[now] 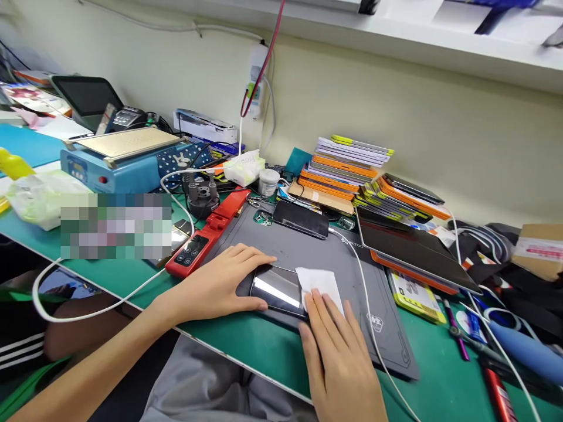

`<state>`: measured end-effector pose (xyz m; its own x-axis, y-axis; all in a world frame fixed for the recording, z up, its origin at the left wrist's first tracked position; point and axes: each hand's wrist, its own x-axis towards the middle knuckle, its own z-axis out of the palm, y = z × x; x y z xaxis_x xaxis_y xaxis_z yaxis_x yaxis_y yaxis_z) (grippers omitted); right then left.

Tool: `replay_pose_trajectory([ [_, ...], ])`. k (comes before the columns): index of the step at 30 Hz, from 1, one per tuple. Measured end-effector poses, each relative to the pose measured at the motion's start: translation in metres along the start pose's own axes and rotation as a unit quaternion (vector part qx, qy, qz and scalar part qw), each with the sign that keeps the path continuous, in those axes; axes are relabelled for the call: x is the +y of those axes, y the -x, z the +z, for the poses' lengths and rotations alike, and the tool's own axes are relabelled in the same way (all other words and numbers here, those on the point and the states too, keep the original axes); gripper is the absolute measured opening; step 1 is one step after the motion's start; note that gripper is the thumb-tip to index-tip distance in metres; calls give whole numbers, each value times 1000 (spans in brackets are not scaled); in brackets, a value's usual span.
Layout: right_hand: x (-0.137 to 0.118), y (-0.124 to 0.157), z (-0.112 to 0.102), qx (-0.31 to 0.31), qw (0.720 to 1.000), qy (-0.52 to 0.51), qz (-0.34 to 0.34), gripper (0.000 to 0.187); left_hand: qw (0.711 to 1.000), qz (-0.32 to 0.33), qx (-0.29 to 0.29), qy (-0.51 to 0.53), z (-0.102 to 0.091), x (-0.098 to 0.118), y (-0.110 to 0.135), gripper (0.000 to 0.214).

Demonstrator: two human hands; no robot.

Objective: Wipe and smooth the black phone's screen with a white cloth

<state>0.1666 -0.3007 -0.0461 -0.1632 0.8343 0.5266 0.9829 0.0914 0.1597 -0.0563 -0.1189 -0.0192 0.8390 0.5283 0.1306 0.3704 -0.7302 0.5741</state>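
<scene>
1. The phone lies flat, screen up, on the near-left part of the mat.
2. The left hand clamps the phone's left end, thumb on the near edge and fingers spread narrow over the far edge. The right hand has its fingers flat and together, pressing a white wipe onto the phone's right end.
3. How I'd do it: light, even pressure and straight passes along the glass with the wipe flat under the fingertips, so no bare finger smears it. The left grip should stay off the screen. The white cable crossing the mat's right side looks easy to snag.
4. Writing: "KTOO" shows near the mat's far-right edge, cut off by the cable. The logo at its near-right corner is too small to read.
5. A second phone sits at the mat's far edge and a tablet just right of the mat. I can't read any brand on either.
</scene>
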Motion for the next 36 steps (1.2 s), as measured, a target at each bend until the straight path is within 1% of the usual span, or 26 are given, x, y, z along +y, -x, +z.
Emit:
replay_pose_trajectory([
  [2,0,13,-4,-5,999,3,-36,59,1000,2,-1,7,-2,0,-1,73],
  [4,-3,12,-2,-1,999,5,-38,59,1000,2,-2,13,-2,0,-1,73],
  [7,-10,-15,7,15,1000,-3,14,50,1000,-1,4,16,0,0,1,69],
  [9,-14,-32,12,23,999,-12,46,48,1000,-3,13,18,1,0,1,67],
  [11,-16,-36,13,27,998,-11,56,49,1000,0,21,22,2,1,1,66],
  [13,-16,-24,10,26,999,2,41,51,999,3,24,28,2,1,1,68],
  [16,-10,5,5,14,999,15,-36,59,999,-2,20,40,1,1,-2,75],
  [18,-4,13,6,12,997,19,-71,64,999,-10,13,44,0,1,-3,80],
  [20,-1,5,11,17,997,23,-68,62,999,-16,9,46,-1,2,-4,80],
  [24,-6,-35,20,36,999,25,-4,50,998,-25,12,48,-1,3,-3,79],
  [26,-10,-44,21,41,999,27,16,50,999,-25,15,46,-1,3,-3,80],
  [28,-11,-37,22,40,999,31,0,51,998,-21,20,47,0,2,-3,82],
  [31,-10,-10,21,46,997,27,-63,52,998,-18,32,48,1,0,-4,85],
  [33,-9,0,19,59,994,23,-86,53,998,-15,38,50,2,-1,-4,86],
  [34,-10,-1,18,62,994,23,-88,53,998,-13,39,53,1,-1,-4,86],
  [36,-14,-15,17,47,996,23,-74,52,997,-9,38,62,1,0,-3,82],
])
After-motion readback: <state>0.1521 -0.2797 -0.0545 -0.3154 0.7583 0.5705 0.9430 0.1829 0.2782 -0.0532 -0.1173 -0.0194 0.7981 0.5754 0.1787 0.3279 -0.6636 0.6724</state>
